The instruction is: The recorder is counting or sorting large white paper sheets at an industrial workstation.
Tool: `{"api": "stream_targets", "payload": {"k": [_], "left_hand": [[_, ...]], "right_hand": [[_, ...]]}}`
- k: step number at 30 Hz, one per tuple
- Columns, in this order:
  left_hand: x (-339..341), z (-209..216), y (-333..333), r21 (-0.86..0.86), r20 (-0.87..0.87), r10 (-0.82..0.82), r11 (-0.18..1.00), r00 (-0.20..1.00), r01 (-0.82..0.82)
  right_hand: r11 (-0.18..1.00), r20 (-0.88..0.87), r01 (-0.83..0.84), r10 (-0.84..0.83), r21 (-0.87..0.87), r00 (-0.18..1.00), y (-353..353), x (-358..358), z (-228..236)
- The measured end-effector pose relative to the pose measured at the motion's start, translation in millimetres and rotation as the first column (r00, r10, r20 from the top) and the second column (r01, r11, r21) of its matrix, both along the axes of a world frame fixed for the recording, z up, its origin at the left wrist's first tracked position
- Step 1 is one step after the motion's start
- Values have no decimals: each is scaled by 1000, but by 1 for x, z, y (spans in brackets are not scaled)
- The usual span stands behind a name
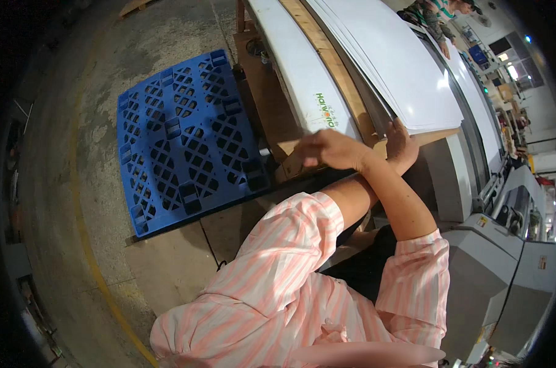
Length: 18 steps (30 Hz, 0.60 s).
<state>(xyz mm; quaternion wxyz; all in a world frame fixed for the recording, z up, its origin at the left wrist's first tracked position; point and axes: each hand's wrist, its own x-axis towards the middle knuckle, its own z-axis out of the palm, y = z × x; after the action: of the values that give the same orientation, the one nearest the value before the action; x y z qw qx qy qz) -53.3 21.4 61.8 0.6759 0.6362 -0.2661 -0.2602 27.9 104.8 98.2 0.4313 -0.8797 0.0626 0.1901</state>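
My forearms cross, the right one over the left. My left hand (403,148) is at the near left corner of a stack of large white sheets (394,61), its fingers closed over the edge; the grip is partly hidden. My right hand (334,149) reaches left across the near end of a wooden strip (327,55) and a white printed panel (302,67). Its fingers are apart and a little blurred, with nothing visible in them. Whether it touches the panel I cannot tell.
A blue plastic pallet (186,135) lies on the floor to my left. On the right stands a large grey machine (492,264) with a long flat bed. Another person (440,18) has a hand on the sheets at the far right.
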Motion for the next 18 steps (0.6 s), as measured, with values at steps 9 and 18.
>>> {"api": "stream_targets", "payload": {"k": [9, 18], "left_hand": [[5, 2, 1, 9, 7, -25, 1000, 1000, 25], [26, -21, -2, -52, 116, 45, 998, 992, -39]], "right_hand": [[982, 114, 22, -1, -187, 993, -2, 1, -3], [922, 664, 382, -248, -63, 706, 0, -2, 41]]}}
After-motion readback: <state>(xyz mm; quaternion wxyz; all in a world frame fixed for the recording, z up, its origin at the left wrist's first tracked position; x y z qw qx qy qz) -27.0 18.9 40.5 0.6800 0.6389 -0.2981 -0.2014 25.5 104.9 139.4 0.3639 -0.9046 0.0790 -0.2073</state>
